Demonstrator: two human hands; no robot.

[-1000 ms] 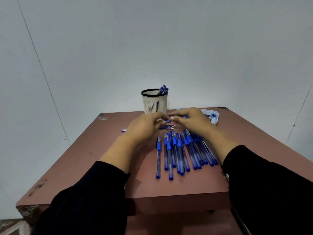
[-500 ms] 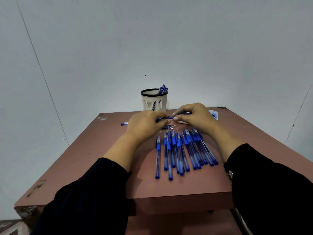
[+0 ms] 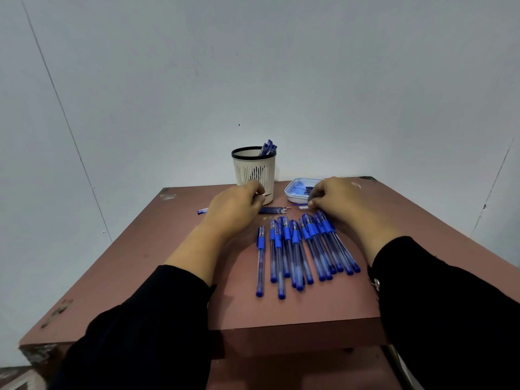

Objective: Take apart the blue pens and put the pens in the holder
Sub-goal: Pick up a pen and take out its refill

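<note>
I see my left hand [image 3: 235, 206] gripping a pen barrel [image 3: 203, 211] lying crosswise, holder [image 3: 253, 171] just behind it, while my right hand [image 3: 333, 199] apparently pinches a small part.

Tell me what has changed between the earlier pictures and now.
The left hand and right hand, joined on one pen before, have pulled apart sideways: the left grips the pen body, the right pinches the drawn-out refill. The holder, tray and row of pens stayed put.
</note>
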